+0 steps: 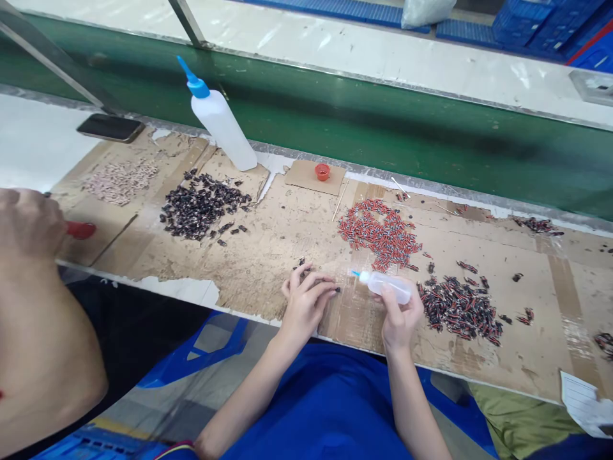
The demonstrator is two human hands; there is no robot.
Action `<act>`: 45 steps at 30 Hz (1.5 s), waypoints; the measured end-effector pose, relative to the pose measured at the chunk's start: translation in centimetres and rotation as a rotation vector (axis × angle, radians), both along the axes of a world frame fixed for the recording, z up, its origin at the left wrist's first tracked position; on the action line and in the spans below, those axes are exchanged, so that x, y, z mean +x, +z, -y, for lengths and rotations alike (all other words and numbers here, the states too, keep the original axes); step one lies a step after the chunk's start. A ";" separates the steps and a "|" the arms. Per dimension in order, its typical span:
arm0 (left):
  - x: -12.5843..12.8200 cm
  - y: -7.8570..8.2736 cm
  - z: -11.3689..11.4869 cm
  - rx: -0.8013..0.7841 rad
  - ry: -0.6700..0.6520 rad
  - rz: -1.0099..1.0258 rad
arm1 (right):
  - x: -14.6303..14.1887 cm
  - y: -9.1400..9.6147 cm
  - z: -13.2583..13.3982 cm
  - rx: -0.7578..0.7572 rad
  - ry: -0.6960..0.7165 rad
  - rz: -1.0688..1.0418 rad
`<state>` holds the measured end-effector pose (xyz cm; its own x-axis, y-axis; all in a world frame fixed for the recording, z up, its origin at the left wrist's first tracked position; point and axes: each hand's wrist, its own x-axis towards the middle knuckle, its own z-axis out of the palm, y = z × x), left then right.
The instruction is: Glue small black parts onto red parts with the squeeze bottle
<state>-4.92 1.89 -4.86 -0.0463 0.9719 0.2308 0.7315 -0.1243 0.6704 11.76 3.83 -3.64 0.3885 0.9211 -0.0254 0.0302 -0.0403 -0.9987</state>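
My right hand (400,316) is wrapped round a small clear squeeze bottle (387,285) with a blue nozzle that points left. My left hand (306,297) rests on the cardboard-covered bench (268,249), fingers pinched on a tiny dark part (336,289) just left of the nozzle tip. A few more dark parts (301,262) lie by its fingertips. A pile of red parts (380,231) lies behind my hands. To the right of the bottle sits a pile of dark and red parts (460,310).
A large white squeeze bottle (221,121) leans at the back left, beside a heap of black parts (201,206) and a pale heap (119,181). A red cap (322,170), a phone (110,127) and a green conveyor belt (383,128) lie behind. Another person's arm (38,306) is at left.
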 end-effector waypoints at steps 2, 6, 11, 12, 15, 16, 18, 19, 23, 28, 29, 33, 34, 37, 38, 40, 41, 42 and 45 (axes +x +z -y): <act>-0.7 0.2 0.3 0.016 0.004 0.016 | -0.9 0.3 -0.3 0.027 0.111 0.043; -2.6 0.6 1.0 0.043 0.053 0.058 | -3.4 0.5 -0.8 0.049 0.298 0.221; -3.3 0.6 1.6 0.042 0.145 0.135 | -3.9 -0.2 -0.8 -0.026 0.354 0.302; -3.2 0.6 1.6 0.035 0.141 0.168 | -3.3 -0.2 -0.6 -0.029 0.375 0.329; -2.8 0.6 1.7 0.026 0.112 0.272 | -0.8 0.4 -0.4 0.009 0.426 0.485; -2.7 0.7 1.7 0.029 0.104 0.298 | 0.2 0.7 -0.4 0.031 0.410 0.554; -2.6 0.9 1.8 0.037 0.088 0.328 | 2.1 1.3 -0.7 0.079 0.287 0.684; -2.6 1.0 1.9 0.042 0.078 0.334 | 2.9 1.5 -0.9 0.087 0.216 0.731; -2.4 1.8 2.2 0.060 0.036 0.349 | 3.9 0.9 -2.3 0.066 0.140 0.863; -1.4 2.5 2.4 0.079 -0.004 0.391 | 3.2 -0.4 -3.2 0.102 0.170 0.877; -1.2 2.5 2.4 0.073 -0.007 0.398 | 3.3 -0.5 -3.1 0.112 0.167 0.869; -0.5 2.7 2.2 0.067 -0.017 0.431 | 4.0 0.0 -2.6 0.070 0.135 0.778; -0.3 2.8 2.1 0.069 -0.022 0.442 | 4.1 0.3 -2.4 0.051 0.138 0.719; 0.4 3.4 1.9 0.092 -0.046 0.474 | 3.8 1.8 -1.2 0.067 0.174 0.462; 0.6 3.6 1.8 0.104 -0.053 0.479 | 3.4 2.4 -0.7 0.096 0.172 0.382; 1.1 3.9 1.5 0.136 -0.071 0.473 | 2.7 3.6 0.3 0.139 0.148 0.253; 1.4 4.1 1.4 0.156 -0.077 0.464 | 2.3 4.2 0.7 0.143 0.153 0.205; 1.6 4.2 1.3 0.175 -0.081 0.449 | 2.0 4.7 1.1 0.144 0.172 0.171; 2.1 4.6 1.0 0.232 -0.091 0.390 | 1.3 5.7 1.7 0.137 0.278 0.131</act>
<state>-2.85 0.93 -0.28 -0.0899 0.9008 0.4249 0.4092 -0.3556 0.8403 13.06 2.09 2.09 0.1138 0.9837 0.1395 0.1494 0.1219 -0.9812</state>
